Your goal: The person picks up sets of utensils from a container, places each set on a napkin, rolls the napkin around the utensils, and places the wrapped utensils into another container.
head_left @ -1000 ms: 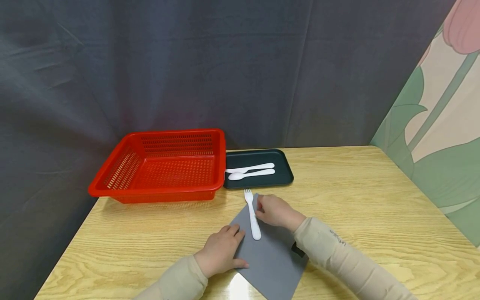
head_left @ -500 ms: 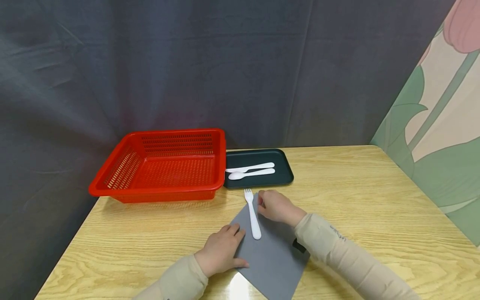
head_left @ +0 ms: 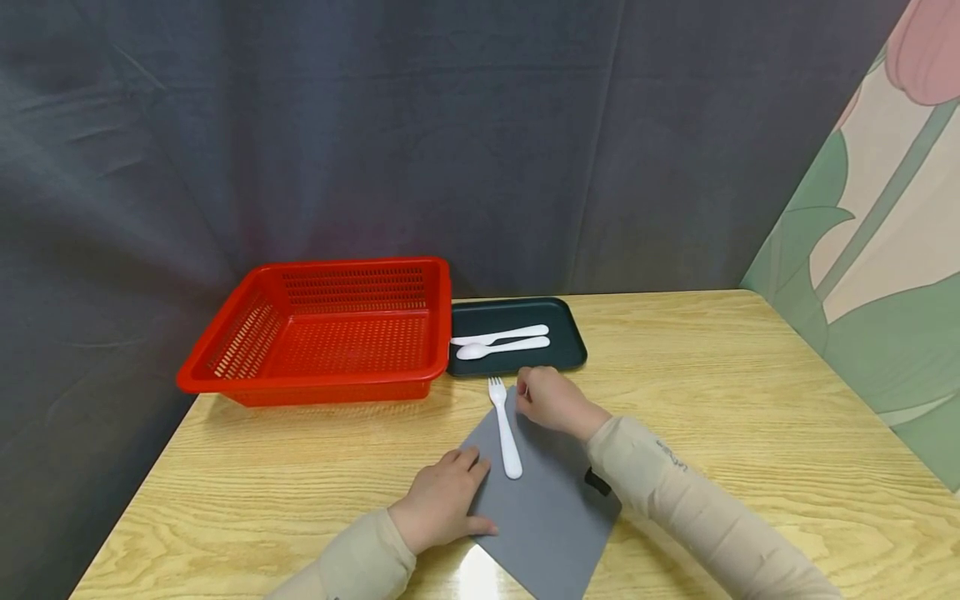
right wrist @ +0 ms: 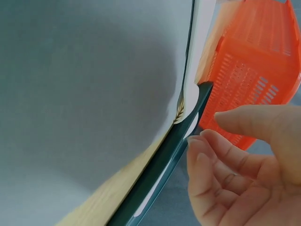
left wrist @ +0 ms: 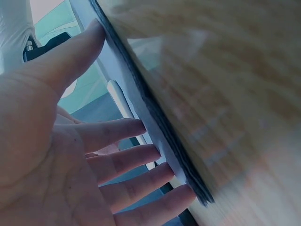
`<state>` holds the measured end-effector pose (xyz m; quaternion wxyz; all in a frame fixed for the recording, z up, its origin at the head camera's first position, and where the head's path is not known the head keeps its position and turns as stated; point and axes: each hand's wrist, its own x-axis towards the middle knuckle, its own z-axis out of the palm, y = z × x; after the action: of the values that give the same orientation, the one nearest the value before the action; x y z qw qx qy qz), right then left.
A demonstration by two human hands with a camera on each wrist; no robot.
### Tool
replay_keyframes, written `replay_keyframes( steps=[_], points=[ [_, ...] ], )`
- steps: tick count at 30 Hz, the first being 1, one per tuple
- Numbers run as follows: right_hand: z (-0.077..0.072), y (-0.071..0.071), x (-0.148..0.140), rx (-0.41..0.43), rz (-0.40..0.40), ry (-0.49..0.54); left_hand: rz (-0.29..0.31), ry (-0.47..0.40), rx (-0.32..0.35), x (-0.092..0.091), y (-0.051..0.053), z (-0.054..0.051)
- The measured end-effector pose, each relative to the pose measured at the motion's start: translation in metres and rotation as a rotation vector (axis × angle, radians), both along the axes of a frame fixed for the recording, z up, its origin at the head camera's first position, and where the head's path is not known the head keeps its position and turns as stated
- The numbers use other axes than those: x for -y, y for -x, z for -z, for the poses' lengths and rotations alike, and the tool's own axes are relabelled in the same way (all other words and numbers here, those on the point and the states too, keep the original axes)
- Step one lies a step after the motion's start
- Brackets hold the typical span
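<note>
Right hand (head_left: 556, 402) moved nearer tray (head_left: 506, 315), fingers loosely curled; left hand (head_left: 441, 505), fingers spread on cloth (head_left: 551, 525); sleeve lettering (head_left: 671, 455) illegible.

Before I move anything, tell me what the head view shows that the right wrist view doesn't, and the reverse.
Only the head view: the left hand touching the edge of the grey sheet, the flower-patterned wall, and the full outlines of the spoon and knife on the dark tray.

Only the right wrist view: the palm side of the right hand, its thumb tip clear of the fingertips.

Both: the right hand itself, the red basket, the fork, the sheet and the tray.
</note>
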<state>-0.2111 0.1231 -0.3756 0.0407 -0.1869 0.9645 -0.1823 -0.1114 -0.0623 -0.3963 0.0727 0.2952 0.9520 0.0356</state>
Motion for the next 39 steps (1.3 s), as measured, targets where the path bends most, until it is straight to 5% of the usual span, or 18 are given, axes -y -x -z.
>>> replay_keyframes(
  steps=[39],
  points=[
    [-0.004, 0.033, -0.012, -0.058, 0.09, -0.008, 0.0, -0.003, -0.001, 0.0, -0.001, -0.001]
  ],
)
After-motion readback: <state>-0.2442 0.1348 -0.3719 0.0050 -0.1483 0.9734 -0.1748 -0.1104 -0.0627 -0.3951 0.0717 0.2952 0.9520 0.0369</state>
